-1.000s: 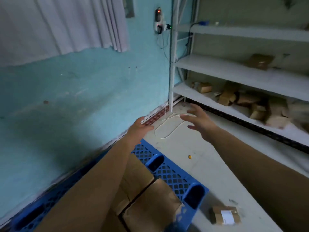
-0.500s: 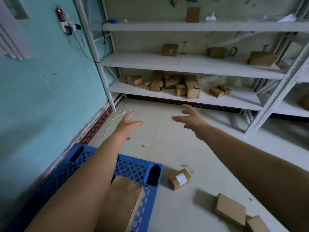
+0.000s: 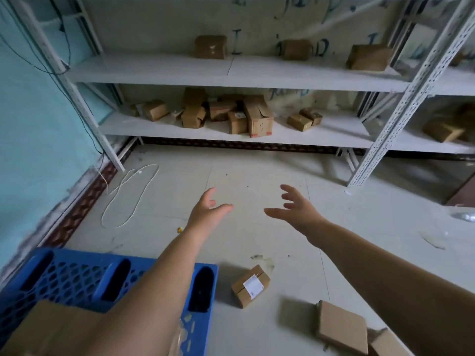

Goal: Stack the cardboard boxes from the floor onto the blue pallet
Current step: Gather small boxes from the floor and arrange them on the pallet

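The blue pallet (image 3: pixel 77 276) lies at the lower left with a cardboard box (image 3: pixel 51 327) on it, partly hidden by my left arm. On the floor to its right sits a small labelled cardboard box (image 3: pixel 250 285). A flat box (image 3: pixel 341 327) and another box corner (image 3: pixel 385 343) lie at the bottom right. My left hand (image 3: pixel 208 211) and my right hand (image 3: pixel 295 209) are stretched out over the bare floor, fingers spread, holding nothing.
White metal shelving (image 3: pixel 231 70) fills the far wall, with several cardboard boxes (image 3: pixel 254 116) on its shelves. A shelf upright (image 3: pixel 401 111) stands at right. A white cable (image 3: pixel 128 196) loops on the floor by the turquoise wall (image 3: pixel 33 124).
My view has swung right from the wall and pallet toward the shelving and floor. More floor boxes have come into sight. Both hands stay outstretched and empty.
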`<action>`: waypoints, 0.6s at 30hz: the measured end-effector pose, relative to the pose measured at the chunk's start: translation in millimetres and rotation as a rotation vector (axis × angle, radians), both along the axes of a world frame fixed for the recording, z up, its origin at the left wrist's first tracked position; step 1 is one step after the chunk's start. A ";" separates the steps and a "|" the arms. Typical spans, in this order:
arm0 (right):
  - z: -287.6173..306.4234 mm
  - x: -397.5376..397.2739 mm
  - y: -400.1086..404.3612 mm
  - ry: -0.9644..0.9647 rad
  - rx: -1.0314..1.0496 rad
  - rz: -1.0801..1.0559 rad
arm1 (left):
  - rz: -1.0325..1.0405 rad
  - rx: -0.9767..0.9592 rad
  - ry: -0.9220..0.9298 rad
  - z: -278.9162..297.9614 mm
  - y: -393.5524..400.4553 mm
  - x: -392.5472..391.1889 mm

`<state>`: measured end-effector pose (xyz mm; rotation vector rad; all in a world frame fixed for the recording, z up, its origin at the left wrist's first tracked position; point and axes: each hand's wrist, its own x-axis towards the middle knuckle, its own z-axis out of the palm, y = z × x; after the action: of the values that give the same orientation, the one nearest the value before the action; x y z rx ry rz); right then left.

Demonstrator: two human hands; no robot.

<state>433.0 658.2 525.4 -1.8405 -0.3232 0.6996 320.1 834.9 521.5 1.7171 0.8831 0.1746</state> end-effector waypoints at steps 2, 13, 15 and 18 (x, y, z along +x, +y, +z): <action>-55.3 17.1 11.3 -0.004 -0.017 -0.004 | -0.008 -0.002 0.009 -61.4 9.0 19.9; -482.6 32.8 21.6 0.037 -0.232 0.065 | -0.003 -0.119 0.285 -481.4 -25.4 32.8; -544.7 33.9 20.2 0.030 -0.292 0.067 | -0.004 -0.087 0.333 -534.9 -24.7 32.8; -618.0 40.1 21.7 -0.013 -0.382 0.047 | -0.012 -0.007 0.388 -598.0 -14.7 33.1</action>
<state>473.1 680.0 -92.6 -2.2052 -0.2532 0.8247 353.2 820.2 -76.5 1.7796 1.1525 -0.1769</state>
